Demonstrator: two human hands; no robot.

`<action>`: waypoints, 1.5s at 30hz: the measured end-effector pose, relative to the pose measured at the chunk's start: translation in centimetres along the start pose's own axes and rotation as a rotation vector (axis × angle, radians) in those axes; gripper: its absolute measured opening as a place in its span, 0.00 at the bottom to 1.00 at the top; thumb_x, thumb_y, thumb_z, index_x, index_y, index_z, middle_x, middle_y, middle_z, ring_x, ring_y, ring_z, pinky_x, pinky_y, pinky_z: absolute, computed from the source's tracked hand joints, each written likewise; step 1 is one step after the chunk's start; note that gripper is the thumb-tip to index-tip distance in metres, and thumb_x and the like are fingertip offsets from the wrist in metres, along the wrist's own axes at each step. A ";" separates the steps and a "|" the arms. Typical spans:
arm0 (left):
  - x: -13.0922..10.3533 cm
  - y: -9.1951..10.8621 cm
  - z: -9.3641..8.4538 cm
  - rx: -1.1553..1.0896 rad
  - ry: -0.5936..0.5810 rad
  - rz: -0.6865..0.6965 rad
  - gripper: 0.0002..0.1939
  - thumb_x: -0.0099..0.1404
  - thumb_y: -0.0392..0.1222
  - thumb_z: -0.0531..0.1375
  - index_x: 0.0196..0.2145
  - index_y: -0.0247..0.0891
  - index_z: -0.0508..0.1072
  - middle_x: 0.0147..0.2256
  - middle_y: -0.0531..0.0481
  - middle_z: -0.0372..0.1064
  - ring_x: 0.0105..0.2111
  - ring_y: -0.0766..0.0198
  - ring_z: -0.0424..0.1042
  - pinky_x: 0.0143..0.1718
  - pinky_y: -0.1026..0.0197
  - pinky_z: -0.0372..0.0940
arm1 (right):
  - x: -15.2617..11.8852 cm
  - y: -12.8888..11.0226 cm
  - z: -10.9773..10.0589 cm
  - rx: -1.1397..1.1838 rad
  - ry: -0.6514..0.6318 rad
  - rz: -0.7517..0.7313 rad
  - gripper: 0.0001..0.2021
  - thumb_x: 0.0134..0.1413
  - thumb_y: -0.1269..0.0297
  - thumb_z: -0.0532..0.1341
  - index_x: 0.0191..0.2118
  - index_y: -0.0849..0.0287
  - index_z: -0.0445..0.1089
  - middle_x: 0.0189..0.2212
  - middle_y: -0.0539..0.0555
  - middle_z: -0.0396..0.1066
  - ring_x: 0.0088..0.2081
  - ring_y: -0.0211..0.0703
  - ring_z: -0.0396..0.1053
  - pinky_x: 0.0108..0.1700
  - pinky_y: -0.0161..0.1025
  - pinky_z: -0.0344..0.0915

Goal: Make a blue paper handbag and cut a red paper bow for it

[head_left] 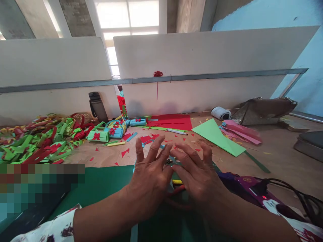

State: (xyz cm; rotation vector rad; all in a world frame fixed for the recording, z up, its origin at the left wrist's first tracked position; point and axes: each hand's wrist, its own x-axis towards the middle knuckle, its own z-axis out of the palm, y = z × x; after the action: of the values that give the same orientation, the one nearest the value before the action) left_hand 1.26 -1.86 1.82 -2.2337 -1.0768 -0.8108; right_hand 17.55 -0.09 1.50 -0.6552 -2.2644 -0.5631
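Observation:
My left hand (152, 174) and my right hand (199, 171) are side by side over a dark green mat (108, 181), backs towards me. Their fingers are spread and slightly bent, and the thumbs nearly meet. Between the fingertips shows a narrow light-blue paper strip (173, 159); I make out no firm grip on it. Below the thumbs, a yellow piece (177, 182) and a red curved handle (178, 191) are partly covered by my hands. Small red paper scraps (124, 152) lie just beyond the fingers.
Left stand small paper bags with red bows (98, 135), a heap of green and red paper pieces (52, 144) and a dark bottle (98, 107). Right lie green paper (218, 137), pink paper (243, 131), a thread spool (221, 113) and a purple device (249, 188) with black cables.

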 end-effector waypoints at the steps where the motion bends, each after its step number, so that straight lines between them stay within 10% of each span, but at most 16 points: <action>1: 0.0 0.0 0.0 -0.002 0.007 -0.005 0.09 0.62 0.35 0.54 0.30 0.41 0.73 0.54 0.46 0.64 0.61 0.45 0.48 0.56 0.30 0.27 | 0.1 0.0 -0.1 -0.006 0.003 -0.002 0.12 0.55 0.71 0.50 0.30 0.64 0.69 0.47 0.67 0.69 0.56 0.59 0.57 0.55 0.63 0.39; 11: 0.7 -0.7 -2.0 -0.025 0.133 0.009 0.05 0.59 0.32 0.57 0.28 0.39 0.71 0.59 0.47 0.56 0.62 0.44 0.44 0.57 0.31 0.28 | 1.0 1.3 -1.4 -0.030 0.066 0.078 0.11 0.53 0.76 0.53 0.24 0.60 0.68 0.45 0.60 0.69 0.57 0.56 0.55 0.56 0.62 0.39; 18: 1.8 -3.0 -3.7 -0.116 -0.009 -0.124 0.11 0.61 0.36 0.57 0.22 0.39 0.73 0.57 0.47 0.60 0.62 0.45 0.42 0.55 0.30 0.38 | 1.7 3.1 -2.6 -0.109 0.080 0.144 0.11 0.52 0.75 0.55 0.23 0.59 0.69 0.43 0.60 0.70 0.55 0.60 0.58 0.53 0.64 0.42; 45: 0.7 -0.3 -1.6 -0.228 0.070 0.035 0.11 0.60 0.27 0.52 0.27 0.37 0.71 0.58 0.46 0.59 0.62 0.46 0.43 0.59 0.35 0.42 | 0.5 0.4 -0.8 -0.003 0.041 0.091 0.10 0.49 0.76 0.52 0.25 0.59 0.68 0.51 0.60 0.66 0.60 0.59 0.50 0.56 0.66 0.36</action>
State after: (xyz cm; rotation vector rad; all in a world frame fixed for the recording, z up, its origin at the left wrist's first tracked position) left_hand 0.87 -2.43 3.49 -2.3833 -0.9502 -1.0340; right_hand 17.90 -0.10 2.43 -0.7376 -2.1840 -0.5306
